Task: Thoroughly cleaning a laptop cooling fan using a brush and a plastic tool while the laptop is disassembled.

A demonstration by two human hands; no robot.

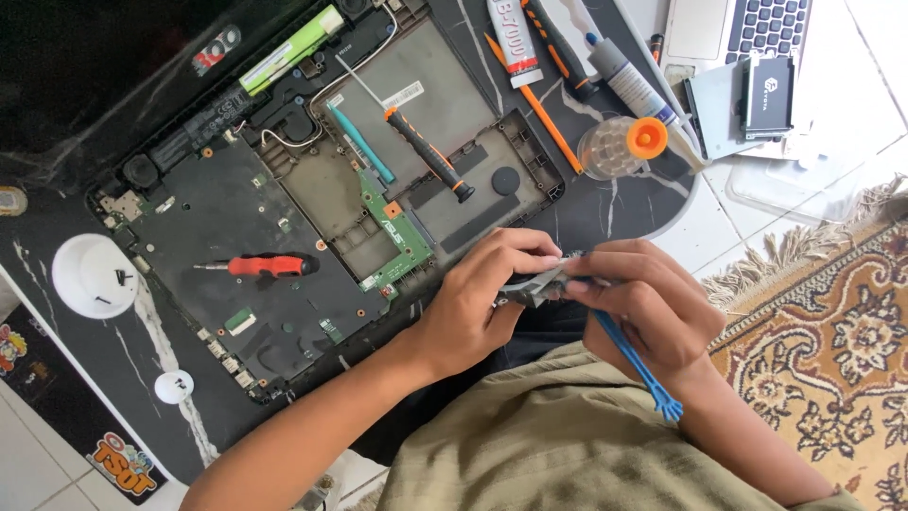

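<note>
- A small grey metal part (534,284) is pinched in the curled fingers of the left hand (482,303), just off the laptop's near edge.
- A blue plastic pry tool (634,364) is gripped by the closed right hand (643,308), its tip at the part.
- Beyond, an opened laptop base (312,237) is seen, with a red screwdriver (270,266) laid on it.
- Farther off, a white-labelled glue tube (514,40) is laid on dark marbled table (605,203).

A: What's being worked on?
B: A small grey metal part (537,284), pinched at mid-frame, about five o'clock from the opened laptop.
A: And the tool?
B: A slim blue plastic tool (632,358), its tip at the part, handle slanting toward five o'clock.
</note>
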